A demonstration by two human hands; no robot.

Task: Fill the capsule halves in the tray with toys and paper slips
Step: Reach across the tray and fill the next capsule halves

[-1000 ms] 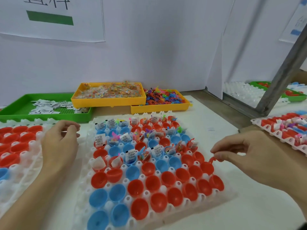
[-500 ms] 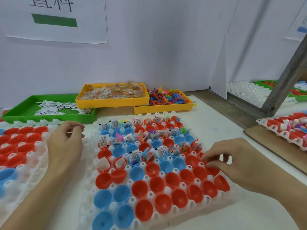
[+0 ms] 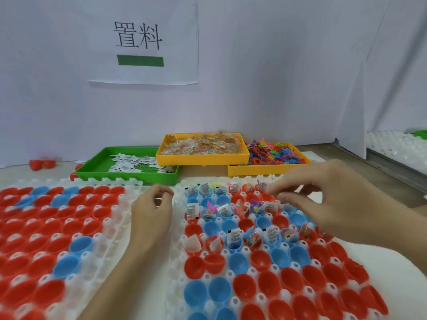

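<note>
A: Where was the capsule tray [image 3: 178,269]?
B: In front of the person, a white tray holding red and blue capsule halves [image 3: 240,288]. The far rows already held paper slips [image 3: 192,210] and small coloured toys [image 3: 253,239]; the near rows stood open and bare.
A: And the hands?
B: The right hand [image 3: 335,199] hovered over the tray's far right part, fingers curled, thumb and forefinger close together. It was blurred, so I cannot tell whether it pinched anything. The left hand [image 3: 151,215] rested at the tray's left edge, fingers loosely curled, nothing seen in it.
A: Supplies?
B: Behind the tray, a green bin [image 3: 92,168] of paper slips, a yellow bin [image 3: 198,157] of bagged toys overlapping it, and a second yellow bin [image 3: 265,169] of loose plastic figures. A second capsule tray [image 3: 120,218] lay just to the left.
</note>
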